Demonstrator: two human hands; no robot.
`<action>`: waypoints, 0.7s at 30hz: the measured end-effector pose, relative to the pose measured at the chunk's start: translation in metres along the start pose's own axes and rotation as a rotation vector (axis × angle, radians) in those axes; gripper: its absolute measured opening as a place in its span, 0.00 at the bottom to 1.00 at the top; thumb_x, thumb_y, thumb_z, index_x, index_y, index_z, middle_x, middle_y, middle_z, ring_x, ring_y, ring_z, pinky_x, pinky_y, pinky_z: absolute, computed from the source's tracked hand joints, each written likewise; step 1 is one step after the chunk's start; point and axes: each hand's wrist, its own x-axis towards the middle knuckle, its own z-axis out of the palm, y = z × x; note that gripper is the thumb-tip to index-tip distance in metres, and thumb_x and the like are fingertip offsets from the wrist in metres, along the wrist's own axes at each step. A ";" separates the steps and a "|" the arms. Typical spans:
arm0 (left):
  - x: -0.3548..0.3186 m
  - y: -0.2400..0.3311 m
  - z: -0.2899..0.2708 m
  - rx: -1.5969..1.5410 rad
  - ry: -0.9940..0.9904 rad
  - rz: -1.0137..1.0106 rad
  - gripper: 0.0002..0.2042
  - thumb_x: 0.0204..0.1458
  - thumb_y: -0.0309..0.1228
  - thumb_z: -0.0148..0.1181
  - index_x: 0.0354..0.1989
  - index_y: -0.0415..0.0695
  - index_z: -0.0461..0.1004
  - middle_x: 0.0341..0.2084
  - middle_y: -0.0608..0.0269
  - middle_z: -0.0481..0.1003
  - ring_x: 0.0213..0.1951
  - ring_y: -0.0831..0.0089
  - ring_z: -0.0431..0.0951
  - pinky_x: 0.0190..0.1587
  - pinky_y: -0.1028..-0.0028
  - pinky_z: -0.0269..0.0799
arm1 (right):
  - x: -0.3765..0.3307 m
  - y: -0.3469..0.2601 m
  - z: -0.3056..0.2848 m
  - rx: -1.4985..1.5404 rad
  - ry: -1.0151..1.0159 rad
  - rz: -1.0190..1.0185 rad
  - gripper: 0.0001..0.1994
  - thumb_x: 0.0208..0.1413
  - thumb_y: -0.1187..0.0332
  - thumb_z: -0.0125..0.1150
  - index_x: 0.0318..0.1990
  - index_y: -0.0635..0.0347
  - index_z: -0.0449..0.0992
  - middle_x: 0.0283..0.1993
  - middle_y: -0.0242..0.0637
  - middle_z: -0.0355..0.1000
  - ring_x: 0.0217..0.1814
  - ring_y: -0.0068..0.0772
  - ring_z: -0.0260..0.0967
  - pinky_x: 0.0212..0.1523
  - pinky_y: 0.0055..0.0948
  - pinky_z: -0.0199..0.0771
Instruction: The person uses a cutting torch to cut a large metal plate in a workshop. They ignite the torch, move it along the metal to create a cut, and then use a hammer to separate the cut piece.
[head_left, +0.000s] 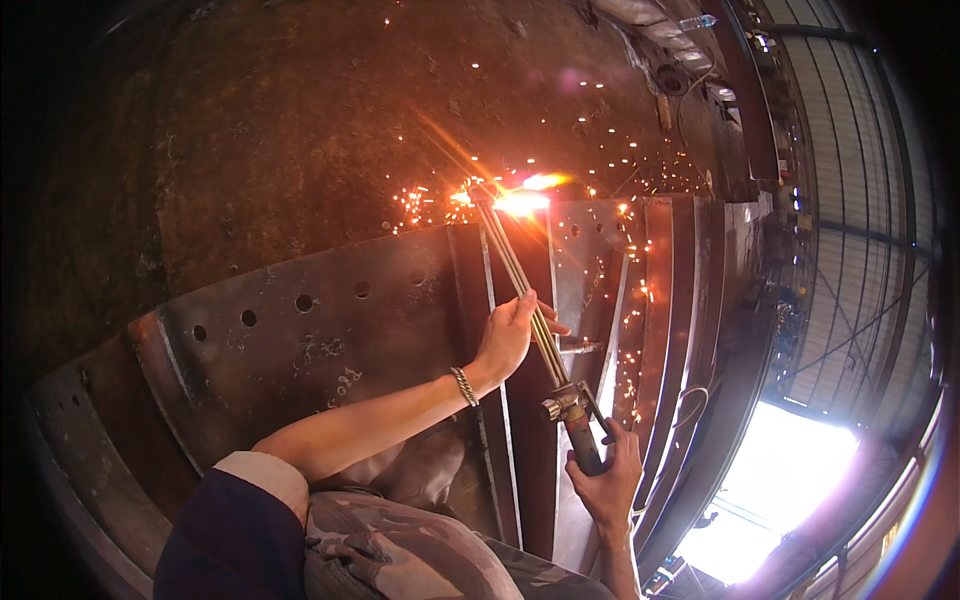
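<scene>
Brass-valved cutting torch: your right hand was clenched round its handle; your left hand cupped the tubes, fingers partly hidden. Beyond, glare at the steel plate masked the tip.

Scene is dim, with black fisheye corners. Orange glare spreads from the torch flame. The daylight opening at lower right is overexposed.

Surroundings, from where I sit

Rusty curved wall ahead of me; roof trusses at right; bright doorway low right; my camouflage trousers below; a row of holes at left.
</scene>
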 end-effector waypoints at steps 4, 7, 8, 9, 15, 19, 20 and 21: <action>0.000 0.000 0.009 -0.094 -0.022 -0.013 0.26 0.74 0.47 0.34 0.44 0.38 0.75 0.39 0.49 0.84 0.43 0.67 0.85 0.52 0.67 0.77 | -0.001 -0.001 -0.010 0.000 0.051 -0.017 0.36 0.35 0.72 0.77 0.59 0.62 0.72 0.46 0.43 0.71 0.43 0.43 0.73 0.44 0.38 0.77; 0.021 0.000 0.025 -0.166 -0.144 -0.218 0.25 0.74 0.47 0.34 0.46 0.39 0.74 0.43 0.48 0.83 0.46 0.67 0.84 0.52 0.66 0.77 | 0.000 -0.003 -0.016 -0.059 0.052 0.107 0.38 0.35 0.73 0.76 0.61 0.62 0.70 0.46 0.45 0.69 0.46 0.47 0.72 0.50 0.43 0.74; 0.027 0.001 0.028 -0.171 -0.157 -0.202 0.25 0.74 0.47 0.34 0.47 0.40 0.74 0.44 0.49 0.83 0.47 0.67 0.83 0.52 0.65 0.77 | 0.003 -0.003 -0.018 -0.069 0.068 0.135 0.38 0.36 0.73 0.76 0.61 0.62 0.70 0.46 0.45 0.69 0.46 0.48 0.72 0.50 0.43 0.74; 0.033 0.002 0.029 -0.160 -0.163 -0.209 0.25 0.74 0.47 0.33 0.47 0.40 0.74 0.45 0.49 0.83 0.48 0.67 0.83 0.53 0.65 0.77 | 0.005 -0.003 -0.019 -0.088 0.076 0.110 0.37 0.36 0.73 0.76 0.61 0.62 0.70 0.45 0.44 0.69 0.45 0.47 0.72 0.49 0.43 0.74; 0.028 0.012 0.019 -0.133 -0.181 -0.127 0.24 0.74 0.47 0.34 0.48 0.41 0.74 0.46 0.52 0.83 0.51 0.68 0.81 0.55 0.63 0.75 | 0.012 -0.005 -0.019 -0.040 0.079 0.028 0.35 0.40 0.70 0.76 0.60 0.62 0.70 0.44 0.44 0.69 0.44 0.45 0.73 0.44 0.42 0.77; 0.027 0.020 0.030 0.002 -0.195 -0.099 0.25 0.74 0.49 0.34 0.48 0.41 0.75 0.46 0.54 0.83 0.50 0.70 0.81 0.53 0.65 0.74 | 0.007 0.000 -0.016 0.035 0.102 0.066 0.33 0.40 0.69 0.77 0.58 0.62 0.73 0.42 0.42 0.70 0.39 0.39 0.72 0.38 0.38 0.75; 0.030 0.022 0.034 0.037 -0.219 -0.095 0.26 0.74 0.49 0.34 0.49 0.40 0.75 0.46 0.54 0.84 0.49 0.70 0.81 0.53 0.66 0.74 | 0.004 0.003 -0.018 0.045 0.110 0.081 0.33 0.40 0.69 0.77 0.58 0.62 0.73 0.42 0.42 0.71 0.37 0.38 0.72 0.36 0.37 0.75; 0.034 0.023 0.039 0.083 -0.243 -0.095 0.26 0.74 0.49 0.34 0.50 0.40 0.75 0.46 0.55 0.84 0.49 0.70 0.81 0.52 0.66 0.74 | 0.004 0.008 -0.017 0.065 0.155 0.071 0.33 0.39 0.68 0.78 0.57 0.61 0.74 0.40 0.40 0.72 0.35 0.35 0.71 0.32 0.33 0.72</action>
